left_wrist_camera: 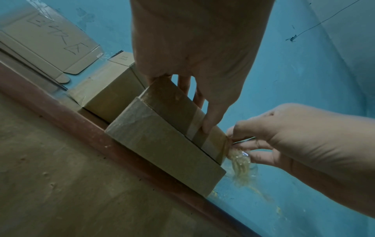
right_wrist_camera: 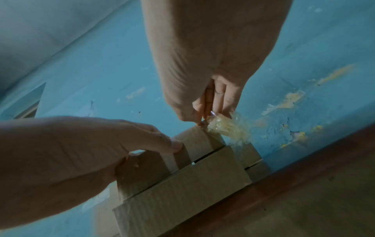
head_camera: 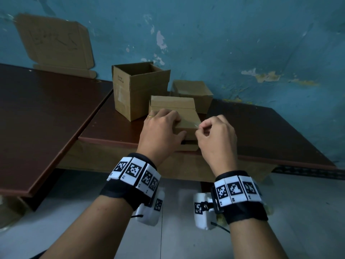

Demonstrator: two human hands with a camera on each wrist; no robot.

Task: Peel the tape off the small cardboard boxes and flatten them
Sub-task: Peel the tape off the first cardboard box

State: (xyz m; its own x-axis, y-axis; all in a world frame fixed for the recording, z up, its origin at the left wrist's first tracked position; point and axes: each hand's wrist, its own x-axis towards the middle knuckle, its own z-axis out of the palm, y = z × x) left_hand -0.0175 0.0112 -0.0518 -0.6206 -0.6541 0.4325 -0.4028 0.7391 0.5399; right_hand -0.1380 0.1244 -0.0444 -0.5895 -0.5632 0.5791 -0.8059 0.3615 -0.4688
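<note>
A small closed cardboard box (head_camera: 188, 116) sits at the front edge of the brown table (head_camera: 261, 131). My left hand (head_camera: 173, 126) grips it, fingers over the top and thumb on the front face (left_wrist_camera: 209, 126). At the box's right end, my right hand (head_camera: 200, 127) pinches clear tape. A crumpled, yellowish wad of tape (left_wrist_camera: 240, 162) hangs from those fingers, also seen in the right wrist view (right_wrist_camera: 227, 128). A tape band (left_wrist_camera: 198, 136) still crosses the front of the box (left_wrist_camera: 162, 141). The front flap seam (right_wrist_camera: 205, 158) shows a narrow gap.
A taller open box (head_camera: 138, 88) stands behind on the left, and another small box (head_camera: 192, 94) sits behind on the right by the blue wall. Flattened cardboard (head_camera: 56, 43) leans on the wall above a second table (head_camera: 46, 113). Floor lies below.
</note>
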